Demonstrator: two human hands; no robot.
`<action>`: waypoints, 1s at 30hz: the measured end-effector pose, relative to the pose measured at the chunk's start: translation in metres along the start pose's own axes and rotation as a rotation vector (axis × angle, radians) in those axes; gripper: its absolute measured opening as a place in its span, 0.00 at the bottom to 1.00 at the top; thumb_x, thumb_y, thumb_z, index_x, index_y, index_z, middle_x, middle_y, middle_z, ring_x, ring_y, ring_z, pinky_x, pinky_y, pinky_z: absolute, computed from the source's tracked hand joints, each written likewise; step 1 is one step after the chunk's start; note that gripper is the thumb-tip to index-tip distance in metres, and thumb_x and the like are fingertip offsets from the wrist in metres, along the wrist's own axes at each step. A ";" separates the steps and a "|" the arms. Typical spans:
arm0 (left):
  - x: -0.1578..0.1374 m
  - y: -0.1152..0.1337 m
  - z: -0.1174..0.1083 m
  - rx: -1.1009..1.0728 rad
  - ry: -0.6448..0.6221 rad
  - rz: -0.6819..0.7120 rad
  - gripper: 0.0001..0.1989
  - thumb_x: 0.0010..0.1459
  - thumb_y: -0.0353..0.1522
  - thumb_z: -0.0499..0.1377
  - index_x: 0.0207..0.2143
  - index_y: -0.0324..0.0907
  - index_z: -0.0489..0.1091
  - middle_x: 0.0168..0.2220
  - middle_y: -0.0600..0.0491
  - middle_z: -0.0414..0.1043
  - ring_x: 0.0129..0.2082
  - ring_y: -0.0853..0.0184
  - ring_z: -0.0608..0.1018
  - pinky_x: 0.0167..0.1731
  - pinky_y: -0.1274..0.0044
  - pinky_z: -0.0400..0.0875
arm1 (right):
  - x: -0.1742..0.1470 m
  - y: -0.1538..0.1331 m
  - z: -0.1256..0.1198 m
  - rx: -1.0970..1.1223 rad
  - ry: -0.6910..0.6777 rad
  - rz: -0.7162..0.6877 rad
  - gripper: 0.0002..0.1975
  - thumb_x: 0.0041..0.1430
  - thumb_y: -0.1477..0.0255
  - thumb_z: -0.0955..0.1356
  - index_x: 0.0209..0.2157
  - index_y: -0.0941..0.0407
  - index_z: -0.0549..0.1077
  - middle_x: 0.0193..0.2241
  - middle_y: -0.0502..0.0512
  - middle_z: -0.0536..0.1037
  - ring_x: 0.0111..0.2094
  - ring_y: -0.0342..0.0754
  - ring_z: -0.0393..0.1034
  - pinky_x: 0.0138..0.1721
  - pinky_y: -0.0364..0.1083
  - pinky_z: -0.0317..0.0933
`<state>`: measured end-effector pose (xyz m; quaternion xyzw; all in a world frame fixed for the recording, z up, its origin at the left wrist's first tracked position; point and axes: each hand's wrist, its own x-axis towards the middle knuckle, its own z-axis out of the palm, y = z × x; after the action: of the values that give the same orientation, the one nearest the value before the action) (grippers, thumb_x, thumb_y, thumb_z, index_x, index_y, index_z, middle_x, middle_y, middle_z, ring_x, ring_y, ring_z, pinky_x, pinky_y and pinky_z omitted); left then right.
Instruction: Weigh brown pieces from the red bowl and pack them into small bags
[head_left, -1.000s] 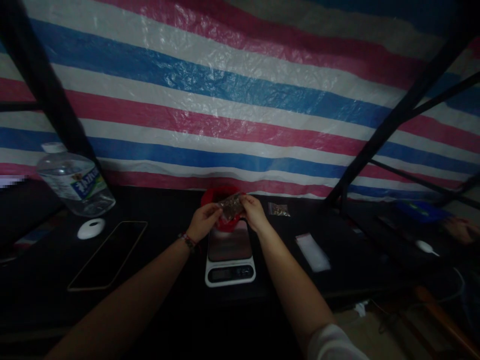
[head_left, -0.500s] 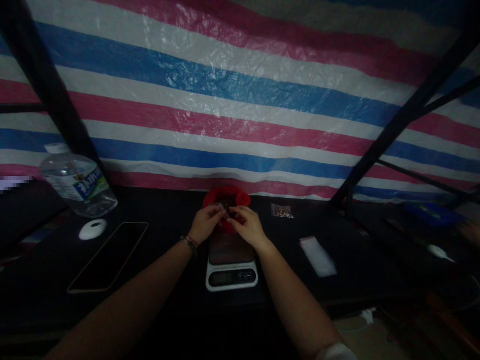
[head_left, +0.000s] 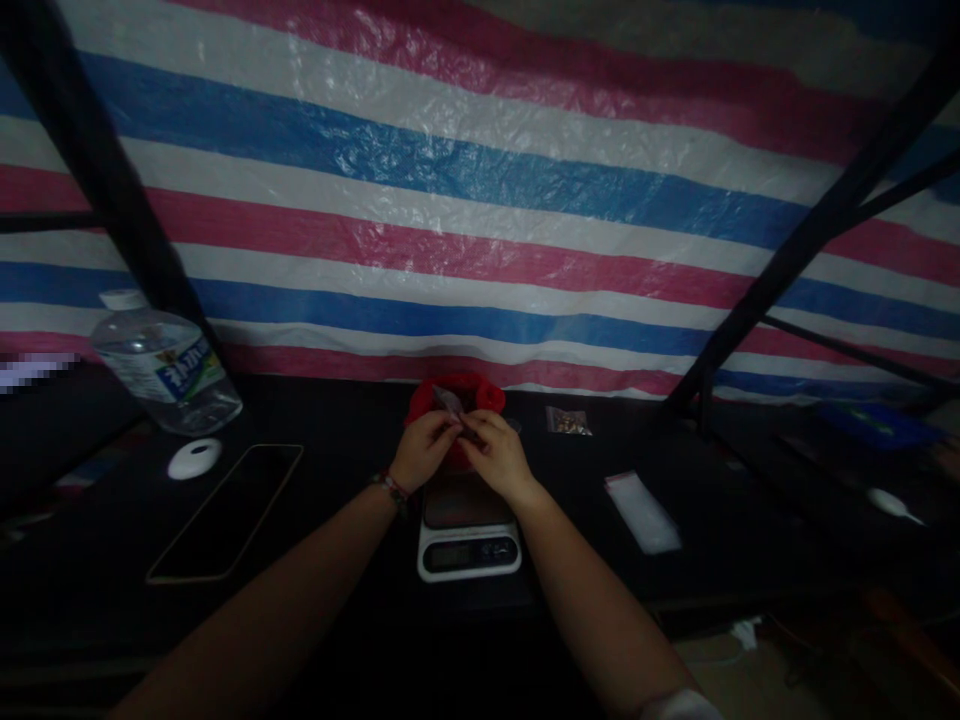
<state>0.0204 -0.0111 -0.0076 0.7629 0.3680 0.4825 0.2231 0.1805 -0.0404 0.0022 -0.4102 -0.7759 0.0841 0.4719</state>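
Observation:
My left hand point(head_left: 422, 450) and my right hand point(head_left: 498, 455) meet over a red bag point(head_left: 489, 392) at the back of the table. Both are closed, their fingertips pinching a small clear plastic bag point(head_left: 448, 400) that sticks up between them. What lies inside the small bag is too dim to make out. Below my hands sits a white kitchen scale point(head_left: 469, 560) with a dark top plate; its far part is hidden by the hands and the red bag.
Right of the scale lie a filled small zip bag point(head_left: 568, 421) and a stack of clear bags point(head_left: 643, 513). At left are a phone point(head_left: 229, 512), a white mouse point(head_left: 195, 458) and a large plastic bottle point(head_left: 169, 365). A striped tarp point(head_left: 480, 250) hangs behind, between dark metal posts.
My fingers have drawn closer together and the small clear bag now stands up higher between them. The whole view has shifted slightly, so things appear a little further right.

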 end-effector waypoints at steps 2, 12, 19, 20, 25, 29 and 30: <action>0.000 -0.003 0.002 -0.002 -0.018 0.005 0.10 0.59 0.36 0.54 0.32 0.40 0.71 0.32 0.51 0.74 0.34 0.66 0.75 0.38 0.75 0.69 | 0.000 0.000 0.001 -0.014 0.006 -0.003 0.16 0.56 0.76 0.66 0.46 0.52 0.74 0.41 0.56 0.74 0.43 0.46 0.70 0.46 0.47 0.66; 0.001 -0.007 0.000 0.013 -0.080 0.034 0.10 0.59 0.35 0.54 0.32 0.40 0.72 0.34 0.51 0.74 0.35 0.65 0.74 0.40 0.74 0.68 | 0.000 0.007 0.004 -0.039 -0.027 0.060 0.12 0.57 0.76 0.65 0.41 0.54 0.77 0.37 0.55 0.79 0.39 0.47 0.73 0.44 0.47 0.67; 0.000 -0.007 0.000 0.005 -0.091 0.033 0.10 0.59 0.35 0.53 0.32 0.40 0.71 0.32 0.51 0.73 0.33 0.66 0.74 0.37 0.75 0.68 | 0.001 0.009 0.001 0.020 -0.047 0.103 0.10 0.58 0.74 0.65 0.38 0.52 0.78 0.35 0.53 0.80 0.36 0.46 0.74 0.41 0.46 0.67; 0.000 -0.006 0.000 0.002 -0.091 0.036 0.10 0.59 0.35 0.53 0.31 0.39 0.71 0.32 0.51 0.72 0.33 0.67 0.74 0.36 0.75 0.68 | 0.001 0.009 0.001 0.026 -0.046 0.111 0.10 0.58 0.74 0.65 0.38 0.53 0.78 0.35 0.53 0.80 0.36 0.46 0.74 0.40 0.46 0.66; -0.001 -0.001 0.001 0.050 -0.118 0.053 0.10 0.58 0.33 0.53 0.28 0.40 0.69 0.28 0.52 0.71 0.29 0.68 0.72 0.31 0.77 0.66 | 0.000 0.006 0.002 -0.055 -0.024 0.126 0.07 0.55 0.75 0.65 0.30 0.54 0.76 0.29 0.52 0.78 0.31 0.46 0.72 0.35 0.44 0.64; -0.001 0.000 0.001 0.108 -0.111 0.049 0.07 0.54 0.29 0.54 0.24 0.39 0.67 0.25 0.54 0.69 0.27 0.69 0.71 0.28 0.79 0.64 | -0.002 0.001 0.006 -0.165 -0.041 0.123 0.06 0.52 0.76 0.65 0.25 0.55 0.72 0.25 0.51 0.74 0.28 0.45 0.68 0.32 0.42 0.60; -0.002 0.000 0.001 0.125 -0.101 0.050 0.07 0.53 0.29 0.54 0.23 0.39 0.67 0.25 0.54 0.69 0.26 0.70 0.71 0.28 0.79 0.63 | -0.002 0.000 0.006 -0.184 -0.040 0.126 0.06 0.52 0.76 0.64 0.25 0.55 0.71 0.24 0.51 0.73 0.28 0.45 0.67 0.31 0.42 0.59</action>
<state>0.0207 -0.0122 -0.0090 0.8076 0.3666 0.4250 0.1810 0.1759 -0.0404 -0.0026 -0.4978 -0.7624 0.0504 0.4105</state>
